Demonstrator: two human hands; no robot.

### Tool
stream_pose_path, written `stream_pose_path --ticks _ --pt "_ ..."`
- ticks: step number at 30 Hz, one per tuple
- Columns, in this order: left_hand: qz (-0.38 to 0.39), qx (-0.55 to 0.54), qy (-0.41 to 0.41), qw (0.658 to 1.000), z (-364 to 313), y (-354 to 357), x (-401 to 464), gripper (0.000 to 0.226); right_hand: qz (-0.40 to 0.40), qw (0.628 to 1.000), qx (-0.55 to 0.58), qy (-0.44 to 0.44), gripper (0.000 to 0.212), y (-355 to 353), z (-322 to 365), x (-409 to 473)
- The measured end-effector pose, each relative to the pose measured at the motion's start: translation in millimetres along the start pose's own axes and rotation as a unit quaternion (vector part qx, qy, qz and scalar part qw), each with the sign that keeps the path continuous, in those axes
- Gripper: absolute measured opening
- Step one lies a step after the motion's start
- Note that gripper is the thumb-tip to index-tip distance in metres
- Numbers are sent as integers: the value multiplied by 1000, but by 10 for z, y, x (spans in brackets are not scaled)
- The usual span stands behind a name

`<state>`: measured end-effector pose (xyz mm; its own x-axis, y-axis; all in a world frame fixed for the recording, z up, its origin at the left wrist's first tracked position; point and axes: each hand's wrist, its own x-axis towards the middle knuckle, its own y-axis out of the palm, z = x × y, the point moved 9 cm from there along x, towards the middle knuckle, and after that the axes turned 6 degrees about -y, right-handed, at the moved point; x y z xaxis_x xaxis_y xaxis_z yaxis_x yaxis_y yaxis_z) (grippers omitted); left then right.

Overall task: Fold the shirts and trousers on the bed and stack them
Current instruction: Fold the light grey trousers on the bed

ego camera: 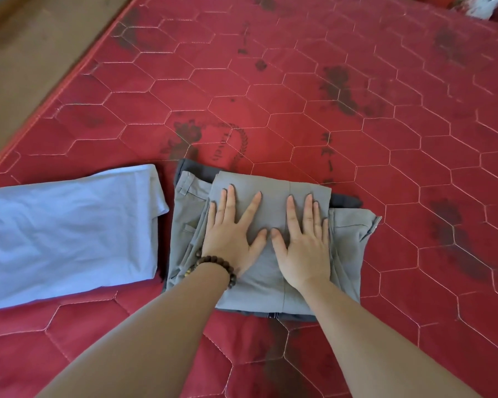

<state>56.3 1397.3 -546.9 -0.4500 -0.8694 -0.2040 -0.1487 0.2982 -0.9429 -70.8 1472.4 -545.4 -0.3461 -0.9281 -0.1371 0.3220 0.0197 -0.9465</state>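
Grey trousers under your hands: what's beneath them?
A darker grey garment lies under the folded grey trousers, its edges showing at the far and near sides. Both hands, left and right, press flat on top. What it is stays covered.

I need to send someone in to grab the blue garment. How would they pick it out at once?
On the red quilted mattress, look near its left edge. The folded light blue garment lies flat there, left of the grey trousers that both hands are pressing. It is the only blue piece and nobody touches it.
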Motion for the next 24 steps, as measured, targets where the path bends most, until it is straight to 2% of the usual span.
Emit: stream_pose_path --ticks 5,9,11,15,19,24 --pt "35 64 -108 992 255 -106 -371 79 30 999 -27 18 75 -82 -26 -418" --pt "0 66 -86 994 252 -65 -755 86 -5 997 -75 12 73 -93 33 -722" --pt "-3 68 -80 994 250 2 -758 88 -18 995 -89 42 73 -64 -8 -756" --pt "-11 65 -77 995 280 46 -713 86 -44 989 -55 134 74 10 -142 -856" --pt "-28 18 -76 997 353 52 -711 77 -55 990 -4 126 70 52 -178 -840" --pt "12 -4 -87 996 366 86 -651 70 31 993 25 115 72 101 -235 -803"
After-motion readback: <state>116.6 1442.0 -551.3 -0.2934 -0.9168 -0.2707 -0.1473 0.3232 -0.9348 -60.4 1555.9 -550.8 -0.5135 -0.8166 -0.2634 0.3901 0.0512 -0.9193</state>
